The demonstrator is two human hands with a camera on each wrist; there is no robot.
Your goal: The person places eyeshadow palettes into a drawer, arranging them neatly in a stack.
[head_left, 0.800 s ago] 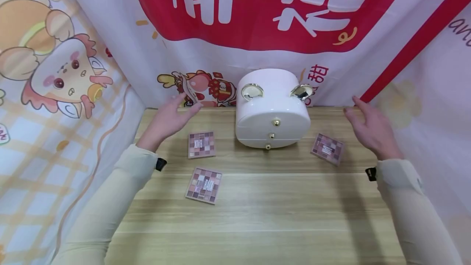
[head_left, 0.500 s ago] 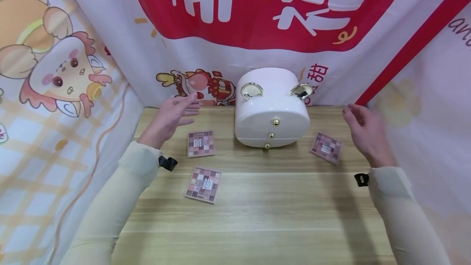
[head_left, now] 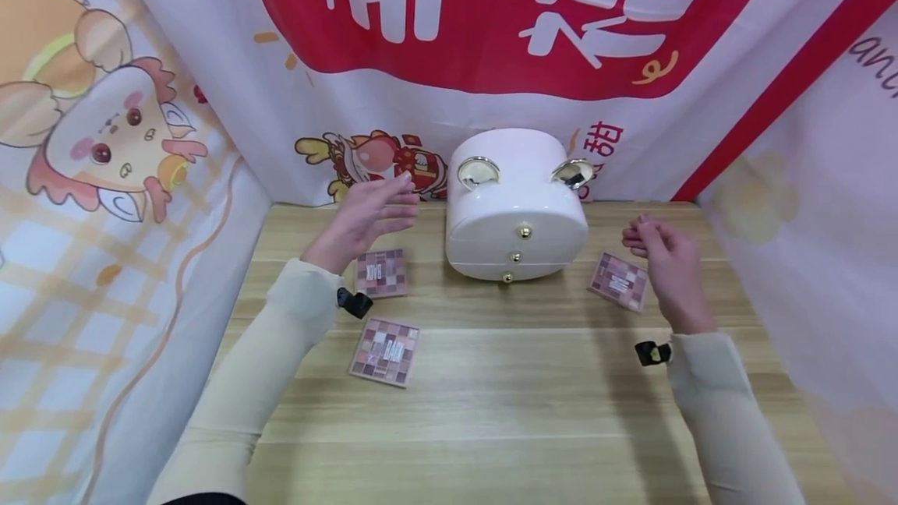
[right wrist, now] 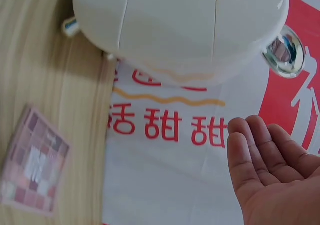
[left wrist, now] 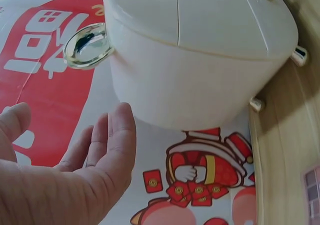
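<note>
Hovering above the back-left part of the wooden surface (head_left: 519,419), the left hand (head_left: 366,218) is holding nothing; fingers are extending fairly straight, thumb standing wide of them. Back-left palette (head_left: 381,274) is lying below that hand, in from the left edge; front-left palette (head_left: 385,352) is lying nearer the front edge, slightly askew. White box (head_left: 517,205) is standing near the middle of the back edge, gold knobs (head_left: 525,232) facing the front edge, gold-rimmed ears (head_left: 480,172) sticking up. Right palette (head_left: 619,281) is lying askew toward the back-right corner. Right hand (head_left: 669,265) is hovering just beside it, also holding nothing; fingers are bending loosely, keeping narrow together.

Both hands are flanking the box, apart from its walls, so the step in hand is probably lining up, pre-contact. Taking hold would be calling for both palms meeting the side walls together, left fingers staying flat, right ones straightening a bit, keeping clear of ears and knobs. A one-sided touch could be skewing the box along the back edge.
</note>
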